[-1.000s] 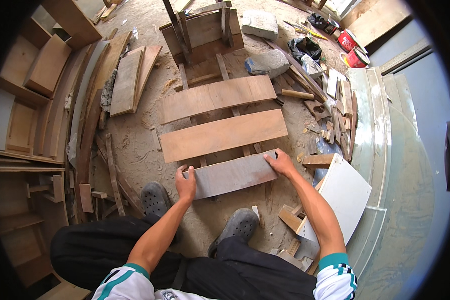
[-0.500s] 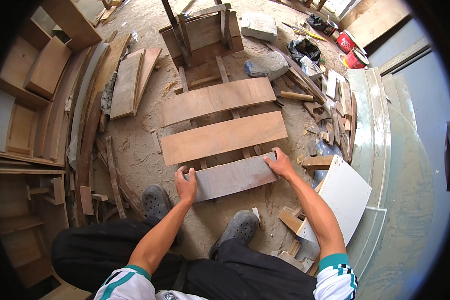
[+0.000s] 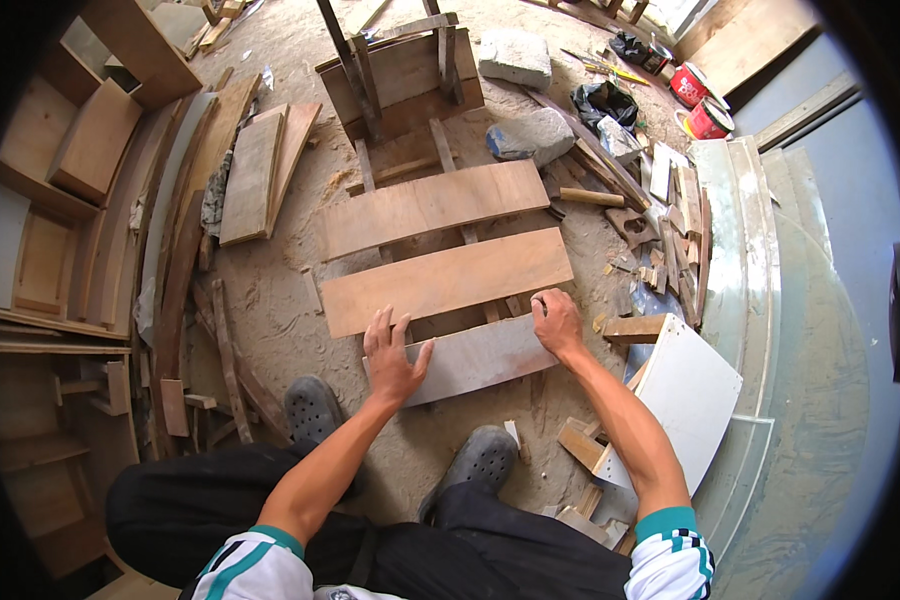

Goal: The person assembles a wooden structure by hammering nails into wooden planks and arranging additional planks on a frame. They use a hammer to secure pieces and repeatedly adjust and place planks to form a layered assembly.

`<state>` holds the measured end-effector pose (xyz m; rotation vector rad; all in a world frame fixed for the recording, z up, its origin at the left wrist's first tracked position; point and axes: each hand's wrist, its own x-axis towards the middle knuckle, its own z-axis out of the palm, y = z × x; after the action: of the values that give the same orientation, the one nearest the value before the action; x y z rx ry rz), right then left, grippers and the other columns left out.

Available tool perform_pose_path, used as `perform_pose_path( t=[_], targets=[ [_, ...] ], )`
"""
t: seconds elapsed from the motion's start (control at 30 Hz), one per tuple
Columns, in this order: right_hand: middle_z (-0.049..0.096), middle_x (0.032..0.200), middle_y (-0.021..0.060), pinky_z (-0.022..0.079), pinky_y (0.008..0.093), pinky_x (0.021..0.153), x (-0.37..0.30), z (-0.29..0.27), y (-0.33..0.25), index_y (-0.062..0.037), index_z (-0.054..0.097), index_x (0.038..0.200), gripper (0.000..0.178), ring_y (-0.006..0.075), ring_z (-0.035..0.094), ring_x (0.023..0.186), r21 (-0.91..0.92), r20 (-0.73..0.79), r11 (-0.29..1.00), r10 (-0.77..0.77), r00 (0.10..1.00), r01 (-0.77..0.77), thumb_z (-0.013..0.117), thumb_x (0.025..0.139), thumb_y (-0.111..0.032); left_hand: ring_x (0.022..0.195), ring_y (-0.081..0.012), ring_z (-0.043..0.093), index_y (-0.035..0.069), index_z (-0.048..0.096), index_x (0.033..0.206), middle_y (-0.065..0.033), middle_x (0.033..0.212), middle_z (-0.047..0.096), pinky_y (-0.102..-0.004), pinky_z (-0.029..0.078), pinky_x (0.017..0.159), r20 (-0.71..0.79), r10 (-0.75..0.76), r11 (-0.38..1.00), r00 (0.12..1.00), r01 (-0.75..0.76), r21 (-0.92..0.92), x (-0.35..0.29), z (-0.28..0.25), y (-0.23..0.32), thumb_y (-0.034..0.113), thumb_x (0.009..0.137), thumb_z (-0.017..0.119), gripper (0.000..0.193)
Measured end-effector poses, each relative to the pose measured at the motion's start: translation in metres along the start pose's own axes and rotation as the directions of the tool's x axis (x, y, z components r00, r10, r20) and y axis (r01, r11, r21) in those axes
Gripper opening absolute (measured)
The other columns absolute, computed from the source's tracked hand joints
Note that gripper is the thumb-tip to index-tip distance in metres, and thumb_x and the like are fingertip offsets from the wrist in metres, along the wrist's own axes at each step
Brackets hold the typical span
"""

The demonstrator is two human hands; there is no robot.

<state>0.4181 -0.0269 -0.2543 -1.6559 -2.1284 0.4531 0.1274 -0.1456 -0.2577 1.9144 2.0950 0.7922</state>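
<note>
Nearest me lies a grey wooden board (image 3: 480, 358), set across two thin wooden strips. My left hand (image 3: 394, 365) is over its left end, fingers spread and stretched toward the far edge. At the right end, my right hand (image 3: 558, 325) is closed over the far corner, fingers curled and hiding it. Just beyond is a light brown board (image 3: 448, 280), roughly parallel, with a gap between the two. A third board, plywood (image 3: 432, 210), rests farther off across the same strips.
A wooden stool-like frame (image 3: 410, 90) stands at the far end. Concrete blocks (image 3: 515, 57), wood scraps and red cans (image 3: 708, 119) lie far right. A white-topped box (image 3: 678, 390) sits by my right forearm; glass sheets (image 3: 810, 400) lie beyond. Planks (image 3: 255, 175) are at left.
My left hand has loosened from the grey board's left end and moved up and right, fingers spreading. My right hand has curled and shifted slightly at its corner. The boards look nearly unmoved.
</note>
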Motion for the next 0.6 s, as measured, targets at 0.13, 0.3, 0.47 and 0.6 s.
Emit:
perform_pose_path(
  t=[0.13, 0.3, 0.47, 0.6],
  targets=[
    [0.063, 0.090, 0.0095, 0.047, 0.0442, 0.081, 0.000, 0.000, -0.003, -0.0089, 0.064, 0.087, 0.014, 0.0301, 0.059, 0.091, -0.028, -0.011, 0.998, -0.059, 0.998, 0.059, 0.057, 0.090, -0.020, 0.145, -0.0360, 0.016, 0.007, 0.040, 0.143, -0.0209, 0.154, 0.024, -0.0497, 0.011, 0.117, 0.138, 0.103, 0.992, 0.985, -0.112, 0.057, 0.017, 0.006, 0.006, 0.054, 0.081, 0.067, 0.082],
    [0.062, 0.084, 0.0102, 0.046, 0.0444, 0.077, 0.002, 0.000, -0.006, -0.0072, 0.062, 0.082, 0.017, 0.0309, 0.059, 0.086, -0.014, -0.015, 0.993, -0.116, 0.993, 0.115, 0.056, 0.090, -0.021, 0.147, -0.0348, 0.012, 0.008, 0.033, 0.148, -0.0211, 0.156, 0.019, -0.0511, 0.008, 0.118, 0.250, 0.142, 0.974, 0.958, -0.180, 0.139, 0.027, 0.012, 0.002, 0.066, 0.079, 0.061, 0.094],
    [0.061, 0.080, 0.0105, 0.046, 0.0435, 0.074, -0.001, 0.000, -0.009, -0.0052, 0.061, 0.080, 0.015, 0.0303, 0.059, 0.081, -0.072, 0.050, 0.971, -0.223, 0.974, 0.226, 0.060, 0.087, -0.019, 0.147, -0.0348, 0.011, 0.009, 0.031, 0.149, -0.0201, 0.157, 0.018, -0.0518, 0.007, 0.118, 0.283, 0.135, 0.966, 0.949, -0.190, 0.175, 0.026, 0.015, -0.001, 0.069, 0.080, 0.058, 0.095],
    [0.062, 0.082, 0.0097, 0.047, 0.0421, 0.074, -0.004, 0.004, -0.013, -0.0053, 0.061, 0.080, 0.013, 0.0290, 0.060, 0.082, -0.054, 0.057, 0.928, -0.365, 0.929, 0.368, 0.065, 0.082, -0.017, 0.147, -0.0346, 0.011, 0.009, 0.031, 0.149, -0.0197, 0.157, 0.018, -0.0518, 0.007, 0.117, 0.282, 0.130, 0.963, 0.951, -0.188, 0.192, 0.026, 0.017, -0.001, 0.070, 0.082, 0.054, 0.094]
  ],
)
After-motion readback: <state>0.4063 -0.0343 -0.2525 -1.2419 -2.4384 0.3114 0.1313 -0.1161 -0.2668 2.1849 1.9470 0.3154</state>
